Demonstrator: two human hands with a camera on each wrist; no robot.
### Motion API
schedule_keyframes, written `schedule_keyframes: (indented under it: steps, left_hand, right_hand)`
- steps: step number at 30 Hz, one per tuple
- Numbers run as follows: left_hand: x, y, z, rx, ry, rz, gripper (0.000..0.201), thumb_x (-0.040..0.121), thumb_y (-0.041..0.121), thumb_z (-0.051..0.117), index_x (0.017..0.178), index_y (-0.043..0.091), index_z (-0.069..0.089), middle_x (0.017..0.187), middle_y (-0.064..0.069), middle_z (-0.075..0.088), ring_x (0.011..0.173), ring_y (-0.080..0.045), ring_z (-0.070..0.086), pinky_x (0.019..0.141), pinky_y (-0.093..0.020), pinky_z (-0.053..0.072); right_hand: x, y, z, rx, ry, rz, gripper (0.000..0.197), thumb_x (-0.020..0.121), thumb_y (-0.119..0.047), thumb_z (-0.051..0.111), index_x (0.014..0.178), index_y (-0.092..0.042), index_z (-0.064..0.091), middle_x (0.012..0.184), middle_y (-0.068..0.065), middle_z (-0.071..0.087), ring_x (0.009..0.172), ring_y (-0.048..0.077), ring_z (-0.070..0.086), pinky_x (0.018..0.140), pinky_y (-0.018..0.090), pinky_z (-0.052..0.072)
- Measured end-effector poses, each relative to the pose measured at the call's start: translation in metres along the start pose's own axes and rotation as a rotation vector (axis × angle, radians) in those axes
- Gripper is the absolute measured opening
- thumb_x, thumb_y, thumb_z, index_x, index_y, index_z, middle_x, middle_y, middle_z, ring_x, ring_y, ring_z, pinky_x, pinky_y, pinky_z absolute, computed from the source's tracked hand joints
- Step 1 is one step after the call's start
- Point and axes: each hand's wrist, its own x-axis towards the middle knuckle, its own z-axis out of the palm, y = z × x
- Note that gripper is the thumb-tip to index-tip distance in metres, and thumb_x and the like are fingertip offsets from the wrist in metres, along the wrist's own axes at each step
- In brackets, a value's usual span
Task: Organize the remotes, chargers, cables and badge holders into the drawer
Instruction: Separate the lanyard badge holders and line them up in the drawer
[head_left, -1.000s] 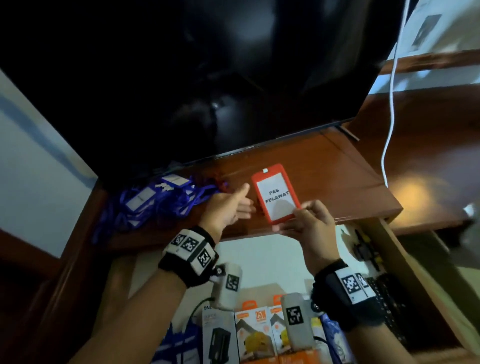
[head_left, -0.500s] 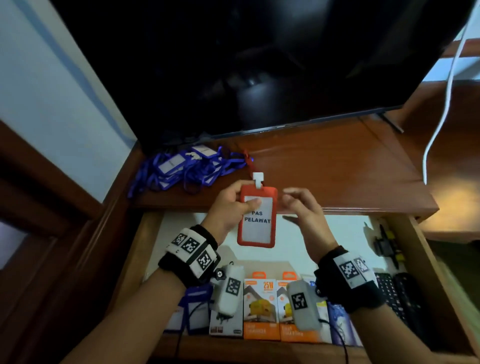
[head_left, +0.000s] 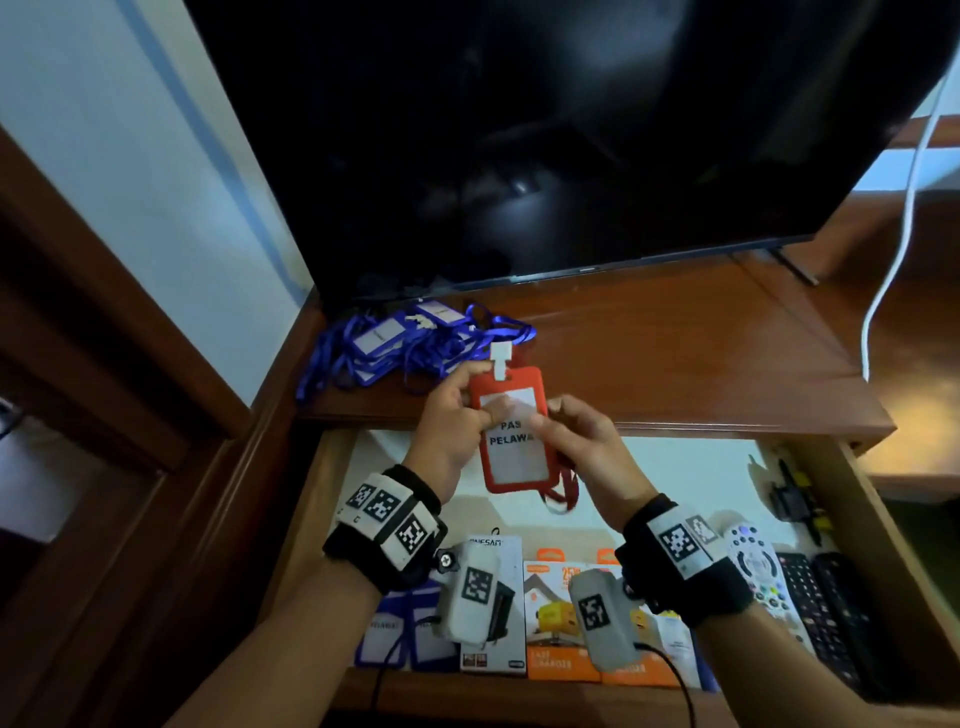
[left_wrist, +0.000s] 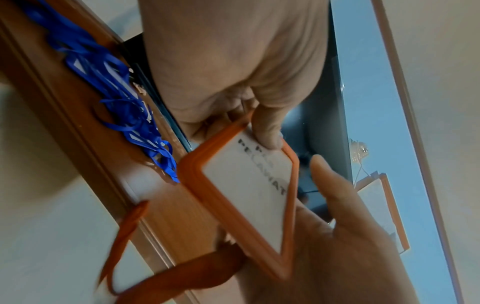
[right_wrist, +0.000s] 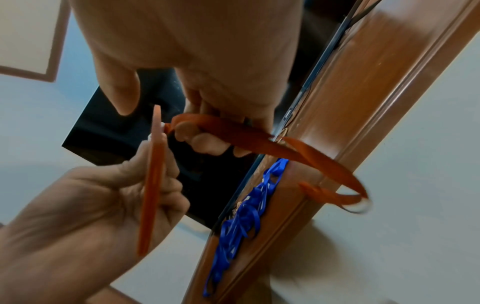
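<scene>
We hold the red badge holder (head_left: 511, 431) upright above the open drawer (head_left: 883, 530), just in front of the bench (head_left: 675, 358) edge, with both hands on it. Our left hand (head_left: 457, 415) pinches its upper left edge, thumb on the clear window over the printed card and fingers curled behind; this keeps the face towards us, probably so that we can see it while we deal with the strap. Our right hand (head_left: 582, 447) is at the right edge, and from the right wrist view its fingers are curled round the red lanyard (right_wrist: 272, 144), which loops loosely away and hangs below the holder (the loose end is blurred). We judge that we are gathering the strap against the holder so that it goes into the drawer as a tidy bundle and does not trail.

On the bench, beside the television (head_left: 571, 130), lies a tangle of blue badge holders (head_left: 410, 338) with their lanyards, not yet put away. In the drawer the front row already holds blue badge holders at the left, then charger boxes (head_left: 561, 613), with remotes (head_left: 779, 587) at the right and a dark cable bundle (head_left: 792, 499) behind them. The white floor of the drawer behind the boxes is bare, so the red holder could be laid there, or beside the blue ones in front.
</scene>
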Motion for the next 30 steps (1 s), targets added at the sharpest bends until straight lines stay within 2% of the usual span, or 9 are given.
schedule_keyframes:
  steps: [5,8,10,14,17,20,22,27,30]
  left_hand:
    - [-0.001,0.001,-0.01,-0.033,0.067,0.033,0.034,0.088,0.001,0.059,0.117,0.017,0.055,0.099,-0.002,0.065,0.086,-0.016,0.062,0.07,-0.028,0.053]
    - [0.0,0.007,-0.021,0.008,-0.004,0.008,0.037,0.085,0.001,0.062,0.119,0.011,0.054,0.098,-0.003,0.066,0.079,-0.01,0.062,0.058,-0.017,0.048]
    - [0.004,0.013,-0.034,0.042,-0.08,-0.017,0.043,0.081,-0.002,0.066,0.12,0.011,0.053,0.095,-0.004,0.066,0.072,-0.007,0.063,0.054,-0.015,0.048]
    - [0.013,0.027,-0.062,0.292,-0.333,0.003,0.055,0.07,-0.005,0.076,0.117,0.019,0.059,0.098,-0.006,0.067,0.091,-0.021,0.066,0.075,-0.029,0.057]
    - [0.015,0.04,-0.073,0.622,-0.541,0.085,0.044,0.07,0.004,0.079,0.109,0.021,0.064,0.096,0.003,0.067,0.087,-0.009,0.066,0.072,-0.019,0.055]
    - [0.014,0.044,-0.077,0.822,-0.647,0.085,0.035,0.071,0.013,0.08,0.103,0.021,0.068,0.09,0.007,0.069,0.08,-0.001,0.064,0.072,-0.016,0.053]
    - [0.012,0.042,-0.079,0.842,-0.676,0.032,0.03,0.072,0.016,0.08,0.101,0.018,0.072,0.092,0.004,0.072,0.086,-0.004,0.066,0.077,-0.019,0.054]
    - [0.009,0.029,-0.084,0.788,-0.677,-0.048,0.027,0.072,0.011,0.079,0.098,0.015,0.073,0.097,0.001,0.073,0.092,-0.011,0.068,0.082,-0.025,0.055]
    - [0.008,0.026,-0.086,0.731,-0.602,-0.029,0.023,0.073,0.007,0.077,0.094,0.013,0.072,0.092,0.0,0.073,0.086,-0.011,0.069,0.076,-0.022,0.056]
  right_hand:
    - [-0.004,-0.003,0.018,-0.053,-0.004,-0.057,0.015,0.092,-0.005,0.055,0.077,-0.004,0.051,0.073,0.008,0.051,0.061,0.008,0.051,0.056,0.016,0.042]
    - [-0.002,-0.008,0.018,-0.086,-0.01,-0.091,0.021,0.091,-0.004,0.055,0.071,-0.001,0.049,0.069,0.011,0.045,0.061,0.017,0.043,0.055,0.017,0.037]
    - [-0.003,-0.011,0.015,-0.125,-0.041,-0.082,0.022,0.091,-0.005,0.056,0.07,-0.001,0.051,0.066,0.011,0.043,0.06,0.018,0.04,0.054,0.018,0.034]
    - [-0.007,-0.017,0.013,-0.192,-0.133,-0.005,0.022,0.09,-0.002,0.057,0.068,-0.001,0.053,0.055,-0.006,0.049,0.047,0.006,0.045,0.047,0.013,0.035]
    - [-0.007,-0.019,0.014,-0.259,-0.204,0.059,0.021,0.089,-0.002,0.058,0.069,0.004,0.055,0.056,-0.003,0.053,0.045,0.004,0.049,0.044,0.012,0.036]
    - [-0.006,-0.017,0.015,-0.31,-0.225,0.107,0.02,0.087,-0.007,0.064,0.067,-0.011,0.063,0.059,-0.004,0.062,0.053,0.013,0.057,0.051,0.022,0.042]
    - [-0.006,-0.015,0.016,-0.33,-0.211,0.117,0.016,0.085,-0.011,0.066,0.069,-0.012,0.066,0.065,0.001,0.065,0.059,0.018,0.059,0.053,0.026,0.044]
    - [-0.009,-0.008,0.022,-0.281,-0.182,0.13,0.015,0.087,-0.001,0.061,0.072,-0.001,0.062,0.055,-0.005,0.064,0.048,0.005,0.058,0.045,0.014,0.043]
    - [-0.013,-0.002,0.026,-0.147,-0.102,0.134,0.018,0.088,-0.007,0.061,0.074,0.004,0.062,0.06,0.0,0.064,0.052,0.012,0.059,0.047,0.016,0.045]
